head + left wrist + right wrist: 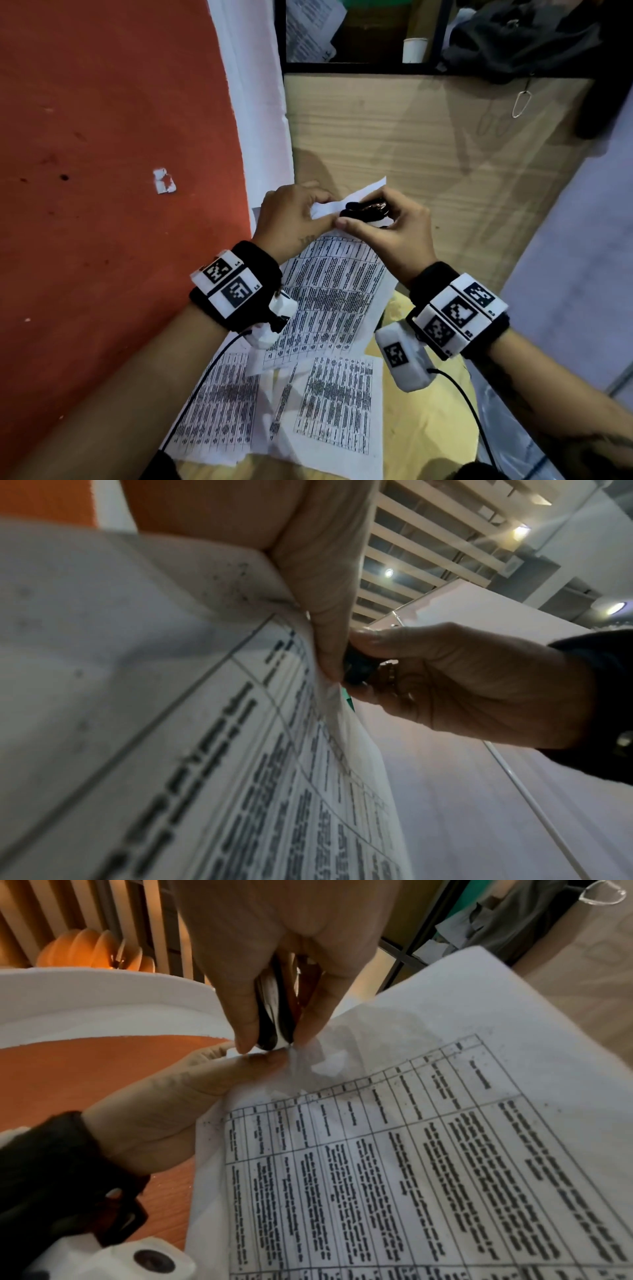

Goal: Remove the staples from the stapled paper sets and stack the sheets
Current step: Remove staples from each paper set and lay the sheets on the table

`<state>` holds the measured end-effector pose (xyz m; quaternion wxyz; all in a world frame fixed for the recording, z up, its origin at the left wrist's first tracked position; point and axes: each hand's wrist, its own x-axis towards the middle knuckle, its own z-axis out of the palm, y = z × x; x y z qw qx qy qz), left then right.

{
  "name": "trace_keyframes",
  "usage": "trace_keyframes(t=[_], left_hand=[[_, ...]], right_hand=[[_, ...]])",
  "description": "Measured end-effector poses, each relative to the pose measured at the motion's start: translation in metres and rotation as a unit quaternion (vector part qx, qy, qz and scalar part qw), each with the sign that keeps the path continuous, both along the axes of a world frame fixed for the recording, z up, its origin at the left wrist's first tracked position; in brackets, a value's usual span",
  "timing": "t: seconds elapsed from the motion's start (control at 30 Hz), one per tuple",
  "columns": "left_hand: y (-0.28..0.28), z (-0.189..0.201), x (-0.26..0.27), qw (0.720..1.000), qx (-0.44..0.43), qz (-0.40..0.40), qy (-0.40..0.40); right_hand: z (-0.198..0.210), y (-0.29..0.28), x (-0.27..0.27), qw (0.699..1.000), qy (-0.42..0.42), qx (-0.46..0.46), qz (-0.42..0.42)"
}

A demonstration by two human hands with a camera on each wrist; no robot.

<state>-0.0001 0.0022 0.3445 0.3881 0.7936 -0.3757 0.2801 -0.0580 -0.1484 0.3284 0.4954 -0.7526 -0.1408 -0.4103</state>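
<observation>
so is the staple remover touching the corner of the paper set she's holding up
Touching. The right wrist view shows the black staple remover, pinched in the right hand, with its tip pressed into the crumpled corner of the paper set beside the left hand thumb.

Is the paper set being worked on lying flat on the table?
No, the left hand pinches the paper set by its corner, lifted above the table.

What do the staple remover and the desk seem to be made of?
Staple remover: glossy black plastic grips, judging by the highlights, apparently with metal between, pinched in the right hand. Desk: pale matte wood-grain surface, likely laminate.
</observation>
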Motion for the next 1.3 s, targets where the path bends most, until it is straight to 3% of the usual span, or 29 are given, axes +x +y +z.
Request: trace_keyframes(t=[0.33,0.43,0.73,0.87,1.07,1.3], left_hand=[[0.001,0.001,-0.002,0.999,0.001,0.037,0.012],[0.006,0.001,0.001,0.998,-0.015,0.031,0.051],[0.019,-0.018,0.019,0.994,-0.022,0.052,0.098],[0.030,-0.019,0.024,0.994,-0.027,0.054,0.094],[0.044,-0.022,0.040,0.991,-0.008,0.095,0.094],[0.054,-0.030,0.060,0.985,-0.005,0.040,0.168]], right_hand=[[-0.002,0.005,-0.004,0.999,-0.014,-0.018,-0.022],[-0.004,0.003,-0.003,0.999,-0.011,-0.029,-0.028],[-0.047,-0.026,0.009,0.984,0.101,-0.123,-0.083],[-0.065,-0.040,0.011,0.978,0.174,-0.057,-0.099],[-0.087,-0.051,0.024,0.951,0.285,-0.074,-0.099],[-0.088,-0.044,0.040,0.925,0.357,0.106,0.075]])
